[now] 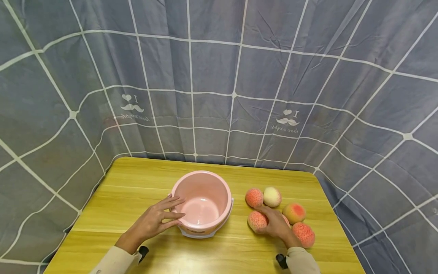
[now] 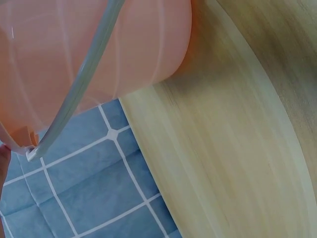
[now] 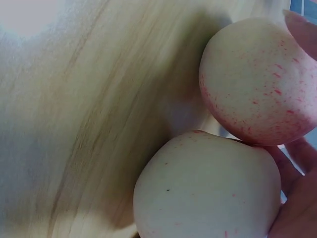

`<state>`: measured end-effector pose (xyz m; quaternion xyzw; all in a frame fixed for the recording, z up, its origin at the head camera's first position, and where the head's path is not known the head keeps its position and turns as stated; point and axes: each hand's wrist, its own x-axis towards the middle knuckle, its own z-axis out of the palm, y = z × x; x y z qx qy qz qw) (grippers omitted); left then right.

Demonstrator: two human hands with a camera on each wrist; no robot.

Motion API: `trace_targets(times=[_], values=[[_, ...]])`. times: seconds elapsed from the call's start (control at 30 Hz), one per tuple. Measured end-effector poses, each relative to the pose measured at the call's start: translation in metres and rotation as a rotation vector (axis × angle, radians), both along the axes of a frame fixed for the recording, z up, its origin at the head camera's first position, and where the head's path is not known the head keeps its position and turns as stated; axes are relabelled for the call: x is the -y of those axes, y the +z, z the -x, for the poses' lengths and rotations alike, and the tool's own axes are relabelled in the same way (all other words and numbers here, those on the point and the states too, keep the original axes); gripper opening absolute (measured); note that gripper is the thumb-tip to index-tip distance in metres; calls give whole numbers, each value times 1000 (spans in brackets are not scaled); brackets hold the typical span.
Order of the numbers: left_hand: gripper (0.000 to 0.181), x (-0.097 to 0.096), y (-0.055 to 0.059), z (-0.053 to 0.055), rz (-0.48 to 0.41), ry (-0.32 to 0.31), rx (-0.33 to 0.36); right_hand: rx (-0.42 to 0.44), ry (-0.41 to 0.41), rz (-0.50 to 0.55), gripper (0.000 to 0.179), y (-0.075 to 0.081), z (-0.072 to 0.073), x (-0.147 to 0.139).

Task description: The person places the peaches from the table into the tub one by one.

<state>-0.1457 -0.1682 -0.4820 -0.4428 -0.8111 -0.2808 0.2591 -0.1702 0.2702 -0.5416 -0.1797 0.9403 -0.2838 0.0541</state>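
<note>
A pink bucket (image 1: 202, 179) stands upright on the table, its pale handle (image 2: 81, 84) hanging down the side. My left hand (image 1: 157, 220) holds its left rim, fingers reaching over the edge and the thumb low along the outside. In the left wrist view only a sliver of this hand shows, beside the handle's hinge. To the right, my right hand (image 1: 277, 224) grips a red-speckled peach (image 1: 256, 222) between thumb and fingers. A second peach (image 3: 208, 188) lies against it in the right wrist view. Under the hand in the head view, another peach is partly hidden.
Around the right hand lie more peaches: a red one (image 1: 254, 198), a pale one (image 1: 272, 196), a yellow-red one (image 1: 294, 213) and a speckled one (image 1: 303, 234). The wooden table (image 1: 143, 182) ends at a blue-grey checked curtain (image 1: 212, 114) behind and at both sides.
</note>
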Motion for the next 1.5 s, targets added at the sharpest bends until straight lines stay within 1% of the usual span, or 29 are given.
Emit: trace_targets(times=[0.07, 0.17, 0.23, 0.3, 0.4, 0.5, 0.57, 0.7, 0.87, 1.13, 1.37, 1.5], values=[[24, 0, -1, 0, -7, 6, 10, 30, -10, -1, 75, 1, 0, 0], [26, 0, -2, 0, -21, 8, 18, 52, -21, -12, 77, 2, 0, 1], [28, 0, -2, 0, -36, 3, 6, 55, -31, -28, 78, 1, 0, 1], [30, -1, -2, 0, -56, -15, -14, 52, -40, -45, 80, 0, 0, 1], [31, -3, -2, 1, -81, -40, -49, 55, -56, -56, 80, -1, 0, 1], [31, -4, -2, 2, -95, -54, -65, 52, -64, -57, 80, -2, 0, 1], [32, -4, -3, 2, -98, -53, -66, 52, -69, -54, 80, -2, 1, 1], [35, -2, -6, 3, -103, -28, -77, 47, -72, -60, 80, -3, 0, 0], [36, 1, -10, 4, -109, -10, -113, 38, -80, -62, 80, -3, 0, 0], [36, 0, -10, 4, -119, -69, -81, 23, -69, -53, 79, -3, -2, 1], [34, -1, -9, 5, -131, -77, -69, 11, -86, -59, 78, -3, -3, 1], [33, -1, -9, 5, -146, -84, -60, 5, -101, -41, 76, -2, -2, 2]])
